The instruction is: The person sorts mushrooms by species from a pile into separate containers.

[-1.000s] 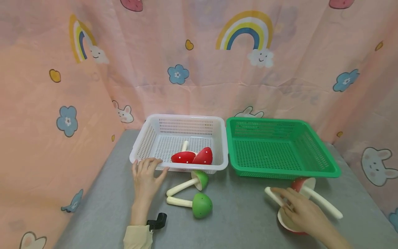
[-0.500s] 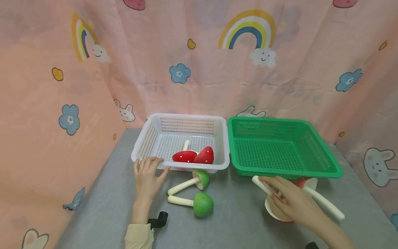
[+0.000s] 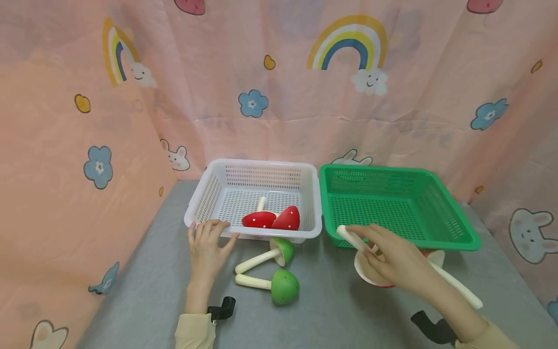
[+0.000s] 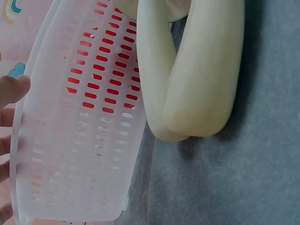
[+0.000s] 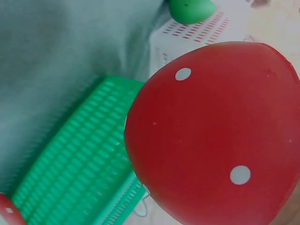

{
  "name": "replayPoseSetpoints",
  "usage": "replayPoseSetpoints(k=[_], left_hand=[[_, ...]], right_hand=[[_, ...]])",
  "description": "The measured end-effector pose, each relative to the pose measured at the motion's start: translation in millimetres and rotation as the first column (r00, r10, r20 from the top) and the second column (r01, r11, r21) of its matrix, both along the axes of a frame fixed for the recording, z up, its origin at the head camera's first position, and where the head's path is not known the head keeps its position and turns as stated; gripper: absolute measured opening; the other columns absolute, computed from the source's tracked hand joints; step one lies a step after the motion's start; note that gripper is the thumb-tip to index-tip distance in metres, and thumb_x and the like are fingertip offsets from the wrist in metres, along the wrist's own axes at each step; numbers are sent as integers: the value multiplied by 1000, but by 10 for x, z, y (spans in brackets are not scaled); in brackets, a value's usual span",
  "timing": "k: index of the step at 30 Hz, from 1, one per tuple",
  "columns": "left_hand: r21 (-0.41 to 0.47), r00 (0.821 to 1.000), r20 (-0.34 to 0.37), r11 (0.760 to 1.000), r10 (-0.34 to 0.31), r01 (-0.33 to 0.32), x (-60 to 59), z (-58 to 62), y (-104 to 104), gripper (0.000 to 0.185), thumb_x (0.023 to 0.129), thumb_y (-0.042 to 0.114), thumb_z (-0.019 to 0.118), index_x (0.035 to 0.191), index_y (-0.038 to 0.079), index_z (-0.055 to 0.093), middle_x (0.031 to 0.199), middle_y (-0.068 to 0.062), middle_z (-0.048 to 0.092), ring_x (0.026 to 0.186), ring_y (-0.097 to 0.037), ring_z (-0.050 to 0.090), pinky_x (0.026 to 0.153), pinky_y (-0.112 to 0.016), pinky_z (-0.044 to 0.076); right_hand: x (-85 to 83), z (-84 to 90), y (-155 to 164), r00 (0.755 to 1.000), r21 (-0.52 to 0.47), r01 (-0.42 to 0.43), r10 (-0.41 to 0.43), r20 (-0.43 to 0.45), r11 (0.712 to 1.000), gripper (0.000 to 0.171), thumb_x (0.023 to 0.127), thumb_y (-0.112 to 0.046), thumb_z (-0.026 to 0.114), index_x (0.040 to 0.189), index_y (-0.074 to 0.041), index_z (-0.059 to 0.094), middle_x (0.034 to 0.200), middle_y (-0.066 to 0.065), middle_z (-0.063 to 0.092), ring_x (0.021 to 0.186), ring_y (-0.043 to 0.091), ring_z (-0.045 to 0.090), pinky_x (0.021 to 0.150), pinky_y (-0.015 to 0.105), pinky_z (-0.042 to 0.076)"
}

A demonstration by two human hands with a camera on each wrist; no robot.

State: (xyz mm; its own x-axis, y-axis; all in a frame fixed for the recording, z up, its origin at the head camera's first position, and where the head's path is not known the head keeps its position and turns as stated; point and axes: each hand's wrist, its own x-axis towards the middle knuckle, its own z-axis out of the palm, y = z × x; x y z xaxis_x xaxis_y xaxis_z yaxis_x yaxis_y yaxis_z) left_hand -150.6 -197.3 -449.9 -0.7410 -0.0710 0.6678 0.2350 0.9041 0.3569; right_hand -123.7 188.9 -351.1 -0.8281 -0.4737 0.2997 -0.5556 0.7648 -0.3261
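Observation:
My right hand grips a red white-dotted mushroom toy by its cream stem, lifted above the grey table in front of the green basket's near-left corner. Its cap fills the right wrist view. My left hand rests with straight fingers on the front-left rim of the white basket; a fingertip touches that rim. Two red mushrooms lie inside the white basket. Two green mushrooms lie on the table just before it, their stems close together.
Another red mushroom's stem lies on the table by the green basket's front edge, right of my hand. The green basket holds nothing. Pink patterned cloth walls the table on three sides. Black wrist mounts show near both sleeves.
My right hand has lifted the red mushroom and carried it left and up, toward the green basket's near-left corner. The left hand has stayed on the white basket's rim.

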Motion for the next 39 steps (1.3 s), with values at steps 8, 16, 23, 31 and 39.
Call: replayPoseSetpoints(k=[8,16,23,31,39], left_hand=[[2,1000,5,1000,6,-6,9,-8,-23,30,74,25,82,99,12,70,102,-10,65,105,-32,56,110,-59,25],[-5,1000,-2,1000,5,-5,16,-12,-31,30,74,26,82,98,12,70,101,-9,65,105,-31,56,110,-60,26],[-12,1000,-10,1000,-3,2,-3,-6,-10,30,74,26,82,98,13,70,101,-8,65,105,-31,57,110,-60,27],[-23,1000,-12,1000,1,-1,-26,-31,-5,30,75,28,81,99,13,70,101,-8,65,105,-30,57,110,-59,27],[-17,1000,-16,1000,1,-1,-22,-27,-10,30,75,27,81,98,13,70,101,-8,66,105,-31,57,110,-60,27]], right_hand=[[-263,158,-181,997,-63,-45,49,60,997,51,88,-10,66,134,-28,52,110,-8,64,77,3,62,64,25,51],[-547,250,-420,993,-110,-88,96,71,990,53,86,-3,65,134,-21,52,117,3,64,87,14,65,68,30,55],[-719,298,-596,990,-136,-83,97,106,987,52,87,-6,65,134,-22,52,122,2,62,90,16,64,70,31,55],[-937,292,-786,991,-120,-78,90,99,990,52,86,-5,66,134,-20,53,114,7,64,89,20,65,66,32,55],[-1164,267,-945,990,-97,-74,85,114,992,51,86,-6,66,134,-19,53,113,9,65,90,22,65,68,35,56]])
